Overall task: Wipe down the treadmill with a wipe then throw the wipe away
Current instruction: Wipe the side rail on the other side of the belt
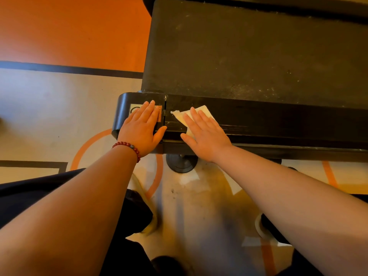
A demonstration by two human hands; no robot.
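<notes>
Treadmill (278, 126) seen from above, person bent over its near side rail. Both hands on the rail, palms down.

Right hand (203, 134): flat, fingers straight and slightly spread, thumb out to the left. Under it lies the wipe (205, 110), pale and crumpled, pressed against the black rail. Wipe shows beyond the fingertips and to the left of the index finger; a small strip shows between thumb and palm. No finger curls round it, so it is held by pressure only.

Left hand (142, 128): also flat, fingers straight and close together, thumb stretched toward the right hand. Holds nothing. Rests on the rounded end cap (121, 110) of the rail, covering most of a label (133, 110) there; print too small to read. Thumb tips of the two hands near each other, not touching. Beaded red bracelet (129, 146) on the left wrist.

Beyond both sets of fingertips: running belt (249, 56), dark, with pale dust and specks, thickest ahead and to the right of the right hand.

Just below the right wrist: round black foot (181, 165) under the frame, standing on the floor (49, 100). Floor pale, with orange curves and black lines; solid orange zone (69, 26) far ahead of the left hand. Beneath the forearms: dark clothing and light-soled shoes (260, 226), blurred.
</notes>
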